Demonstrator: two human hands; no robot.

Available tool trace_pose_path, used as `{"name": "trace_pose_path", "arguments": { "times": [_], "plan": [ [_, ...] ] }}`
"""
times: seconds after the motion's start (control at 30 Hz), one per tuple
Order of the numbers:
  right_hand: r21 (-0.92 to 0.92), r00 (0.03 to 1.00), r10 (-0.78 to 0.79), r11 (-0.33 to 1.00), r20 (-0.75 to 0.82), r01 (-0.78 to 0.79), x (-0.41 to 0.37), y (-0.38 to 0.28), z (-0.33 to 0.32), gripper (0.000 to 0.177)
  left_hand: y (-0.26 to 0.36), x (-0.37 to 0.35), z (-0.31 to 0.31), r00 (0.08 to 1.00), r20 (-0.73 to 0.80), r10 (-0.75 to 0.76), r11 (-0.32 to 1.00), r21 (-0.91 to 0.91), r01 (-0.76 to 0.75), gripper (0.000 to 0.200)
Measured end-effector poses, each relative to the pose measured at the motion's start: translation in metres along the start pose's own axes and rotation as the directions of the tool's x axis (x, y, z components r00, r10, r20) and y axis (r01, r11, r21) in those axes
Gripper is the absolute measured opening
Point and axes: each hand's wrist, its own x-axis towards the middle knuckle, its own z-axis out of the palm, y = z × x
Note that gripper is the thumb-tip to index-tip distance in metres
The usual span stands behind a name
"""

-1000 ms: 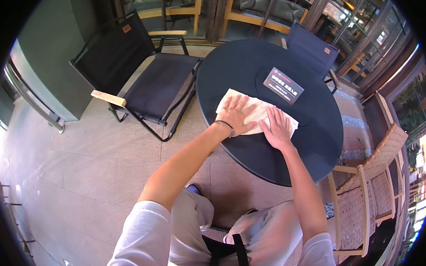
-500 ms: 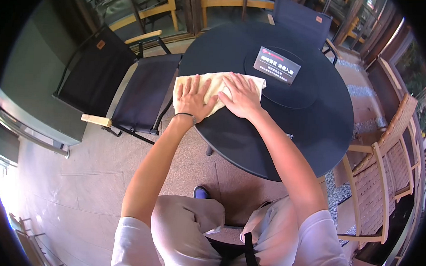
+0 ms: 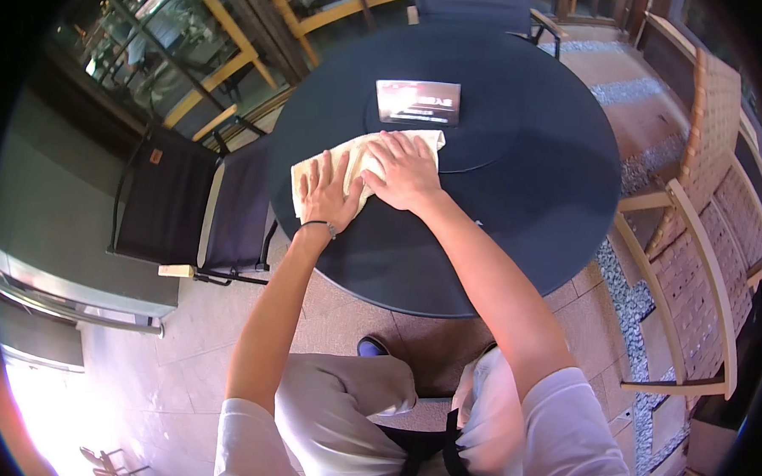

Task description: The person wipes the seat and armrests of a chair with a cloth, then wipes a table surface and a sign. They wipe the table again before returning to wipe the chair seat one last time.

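My left hand (image 3: 330,200) lies flat with spread fingers on the left part of a pale yellow cloth (image 3: 361,156). A dark band is around that wrist. On the cloth's right part rests my right hand (image 3: 405,173), palm down, fingers stretched out. Both hands press the cloth against a round black table (image 3: 517,235), near its left side. Just beyond the cloth stands a small sign (image 3: 417,103) with white lettering; glare hides part of its text. Under the sign, a raised round disc shows on the tabletop.
A black folding chair (image 3: 166,199) with wooden armrests stands at the left, close to the table. Another dark chair (image 3: 472,5) is at the far side. To the right are woven wooden chairs (image 3: 693,286). Glass panes (image 3: 164,37) line the back left.
My view has turned, so the table and sign sit further left and the sign looks more level. Both hands stay on the cloth, which now lies slightly inward from the table's edge.
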Motion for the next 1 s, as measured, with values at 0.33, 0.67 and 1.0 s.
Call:
{"name": "trace_pose_path", "arguments": {
  "times": [0.33, 0.67, 1.0],
  "plan": [
    [-0.006, 0.995, 0.098, 0.995, 0.01, -0.098, -0.046, 0.064, -0.045, 0.058, 0.087, 0.006, 0.008, 0.994, 0.074, 0.078, 0.996, 0.029, -0.081, 0.064],
    [-0.033, 0.961, 0.278, 0.96, 0.011, -0.277, -0.098, 0.117, -0.084, 0.06, 0.183, -0.001, 0.022, 0.972, 0.036, 0.232, 0.97, -0.078, -0.229, 0.063],
    [-0.091, 0.853, 0.501, 0.866, 0.148, -0.492, -0.123, 0.114, -0.112, 0.065, 0.21, -0.02, 0.02, 0.937, -0.025, 0.348, 0.936, -0.042, -0.348, 0.062]
  ]
}}
